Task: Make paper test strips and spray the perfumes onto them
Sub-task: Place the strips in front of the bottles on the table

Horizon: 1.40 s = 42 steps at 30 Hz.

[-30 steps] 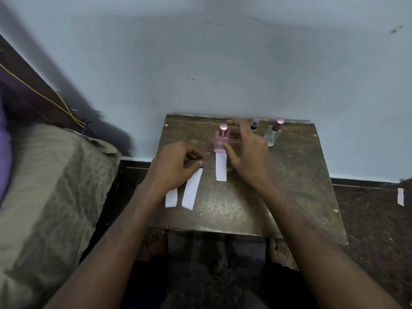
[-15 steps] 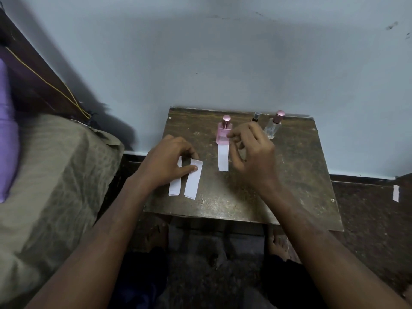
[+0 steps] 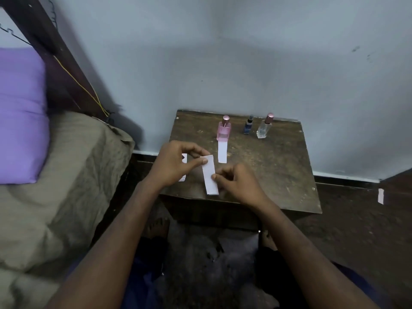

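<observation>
A white paper strip [image 3: 209, 176] is held over the front of the small wooden table [image 3: 278, 175]. My left hand [image 3: 176, 162] pinches its top end between thumb and fingers. My right hand [image 3: 239, 184] pinches its right edge at the middle. Another white strip [image 3: 222, 152] lies on the table just in front of a pink perfume bottle [image 3: 223, 129]. A further strip [image 3: 183, 169] lies mostly hidden under my left hand. A small dark blue bottle [image 3: 248, 125] and a clear bottle with a pink cap [image 3: 264, 127] stand at the back of the table.
A bed with an olive cover [image 3: 60, 186] and a purple pillow [image 3: 20, 112] stands close on the left. The blue wall [image 3: 245, 63] rises right behind the table. A scrap of white paper [image 3: 381, 196] lies on the dark floor at right.
My right hand left the strip by the pink bottle and came down to the strip that my left hand has lifted. The camera has tilted and shifted left.
</observation>
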Tool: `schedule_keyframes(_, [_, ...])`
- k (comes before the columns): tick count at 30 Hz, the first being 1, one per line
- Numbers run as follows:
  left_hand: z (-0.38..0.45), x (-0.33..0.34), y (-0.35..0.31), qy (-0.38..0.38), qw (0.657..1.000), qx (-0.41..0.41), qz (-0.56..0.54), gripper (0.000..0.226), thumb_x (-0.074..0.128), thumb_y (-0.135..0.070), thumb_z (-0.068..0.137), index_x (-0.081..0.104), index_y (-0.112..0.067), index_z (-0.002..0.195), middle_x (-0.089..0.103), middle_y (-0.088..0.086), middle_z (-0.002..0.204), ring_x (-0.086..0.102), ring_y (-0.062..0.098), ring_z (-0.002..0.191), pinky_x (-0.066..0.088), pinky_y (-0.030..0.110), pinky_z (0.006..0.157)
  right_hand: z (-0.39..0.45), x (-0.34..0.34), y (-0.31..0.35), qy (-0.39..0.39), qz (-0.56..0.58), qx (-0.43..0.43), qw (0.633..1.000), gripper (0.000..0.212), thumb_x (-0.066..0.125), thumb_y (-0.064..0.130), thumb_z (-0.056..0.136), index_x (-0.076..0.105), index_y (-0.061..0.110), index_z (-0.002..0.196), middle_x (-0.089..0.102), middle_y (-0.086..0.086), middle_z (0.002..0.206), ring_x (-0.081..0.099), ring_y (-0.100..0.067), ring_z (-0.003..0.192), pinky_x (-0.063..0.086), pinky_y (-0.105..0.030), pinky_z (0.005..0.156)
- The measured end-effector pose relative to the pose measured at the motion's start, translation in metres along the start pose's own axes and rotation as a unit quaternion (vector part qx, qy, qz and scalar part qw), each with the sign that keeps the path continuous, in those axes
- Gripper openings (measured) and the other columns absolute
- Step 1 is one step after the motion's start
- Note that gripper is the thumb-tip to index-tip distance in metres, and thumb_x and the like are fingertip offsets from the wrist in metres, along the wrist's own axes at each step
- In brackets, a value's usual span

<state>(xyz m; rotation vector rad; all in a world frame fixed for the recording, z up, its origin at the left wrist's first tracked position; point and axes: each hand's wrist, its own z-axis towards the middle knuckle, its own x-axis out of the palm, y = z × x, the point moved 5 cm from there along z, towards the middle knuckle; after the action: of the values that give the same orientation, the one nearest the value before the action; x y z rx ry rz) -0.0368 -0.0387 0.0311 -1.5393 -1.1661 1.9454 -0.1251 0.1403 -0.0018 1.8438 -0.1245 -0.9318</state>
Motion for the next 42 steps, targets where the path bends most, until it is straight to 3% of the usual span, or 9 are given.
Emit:
schedule_keyframes(4, [-0.031, 0.003, -0.011, -0.047, 0.995, -0.042, -0.078, 0.016, 0.08, -0.027, 0.094, 0.082, -0.031, 0.11, 0.081, -0.019, 0.1, 0.075, -0.001, 0.097, 0.057, 0.026, 0.077, -0.029, 0.007, 0.003, -0.016, 0.105, 0.061, 0.992, 0.009, 0.079, 0.02, 0.094, 0.084, 0.013, 0.093, 0.082, -0.002, 0.081, 0.078, -0.017, 0.075, 0.062, -0.04, 0.078])
schedule_keyframes(7, [-0.054, 0.011, -0.024, -0.137, 0.975, -0.126, -0.121, 0.014, 0.079, -0.033, 0.095, 0.083, -0.026, 0.106, 0.081, -0.013, 0.093, 0.074, -0.003, 0.089, 0.057, 0.014, 0.076, -0.045, 0.008, 0.007, -0.045, 0.164, 0.105, 0.98, 0.009, 0.083, 0.019, 0.09, 0.084, 0.011, 0.093, 0.082, -0.005, 0.082, 0.073, -0.016, 0.069, 0.059, -0.035, 0.071])
schedule_keyframes(10, [-0.07, 0.031, -0.029, -0.157, 0.968, -0.156, -0.115, 0.019, 0.08, -0.036, 0.095, 0.083, -0.02, 0.104, 0.079, -0.011, 0.087, 0.073, -0.006, 0.082, 0.052, 0.005, 0.068, -0.051, 0.01, 0.003, -0.048, 0.189, 0.122, 0.973, 0.013, 0.087, 0.024, 0.087, 0.084, 0.012, 0.09, 0.081, -0.007, 0.081, 0.076, -0.023, 0.075, 0.058, -0.034, 0.069])
schedule_keyframes(15, [-0.054, 0.027, -0.012, -0.137, 0.969, -0.17, -0.111, 0.012, 0.085, -0.025, 0.09, 0.083, -0.016, 0.098, 0.079, -0.006, 0.079, 0.075, -0.001, 0.072, 0.055, 0.008, 0.062, -0.04, 0.0, -0.005, -0.023, 0.219, 0.133, 0.966, 0.019, 0.09, 0.022, 0.083, 0.083, 0.007, 0.092, 0.081, -0.006, 0.08, 0.07, -0.007, 0.063, 0.053, -0.02, 0.061])
schedule_keyframes(19, [-0.035, 0.028, -0.001, -0.078, 0.946, -0.208, -0.235, 0.018, 0.084, -0.021, 0.09, 0.082, -0.013, 0.106, 0.083, 0.003, 0.087, 0.08, 0.015, 0.082, 0.063, 0.019, 0.072, -0.022, -0.009, -0.015, -0.02, 0.247, 0.136, 0.959, 0.019, 0.087, 0.023, 0.086, 0.082, 0.006, 0.094, 0.082, -0.009, 0.088, 0.071, -0.018, 0.071, 0.056, -0.034, 0.07])
schedule_keyframes(21, [-0.027, 0.033, 0.001, -0.071, 0.945, -0.211, -0.238, 0.019, 0.083, -0.024, 0.092, 0.081, -0.013, 0.107, 0.083, 0.003, 0.09, 0.08, 0.013, 0.082, 0.062, 0.018, 0.07, -0.014, -0.011, -0.02, -0.018, 0.241, 0.141, 0.96, 0.016, 0.086, 0.024, 0.088, 0.082, 0.008, 0.093, 0.082, -0.01, 0.087, 0.073, -0.023, 0.073, 0.057, -0.034, 0.068])
schedule_keyframes(26, [-0.02, 0.041, 0.002, -0.05, 0.958, -0.197, -0.204, 0.024, 0.088, -0.032, 0.087, 0.082, -0.016, 0.104, 0.083, -0.002, 0.091, 0.08, 0.008, 0.084, 0.066, 0.026, 0.072, 0.001, -0.014, -0.024, -0.033, 0.196, 0.121, 0.973, 0.016, 0.084, 0.025, 0.09, 0.08, 0.01, 0.09, 0.082, -0.003, 0.08, 0.075, -0.01, 0.064, 0.053, -0.02, 0.053])
schedule_keyframes(36, [-0.017, 0.039, 0.011, -0.066, 0.934, -0.226, -0.269, 0.02, 0.085, -0.022, 0.09, 0.081, -0.01, 0.105, 0.083, 0.004, 0.093, 0.081, 0.014, 0.085, 0.061, 0.021, 0.067, 0.005, -0.02, -0.026, -0.025, 0.229, 0.092, 0.969, 0.015, 0.081, 0.023, 0.093, 0.08, 0.009, 0.098, 0.081, -0.011, 0.093, 0.075, -0.028, 0.083, 0.06, -0.046, 0.076])
schedule_keyframes(42, [-0.021, 0.05, -0.001, -0.014, 0.919, -0.203, -0.337, 0.006, 0.077, -0.013, 0.095, 0.078, -0.009, 0.1, 0.083, 0.0, 0.085, 0.079, 0.008, 0.078, 0.059, 0.019, 0.063, 0.004, -0.022, -0.016, -0.06, 0.158, 0.027, 0.985, 0.015, 0.084, 0.019, 0.09, 0.078, 0.015, 0.103, 0.081, -0.002, 0.088, 0.077, -0.018, 0.076, 0.057, -0.025, 0.061])
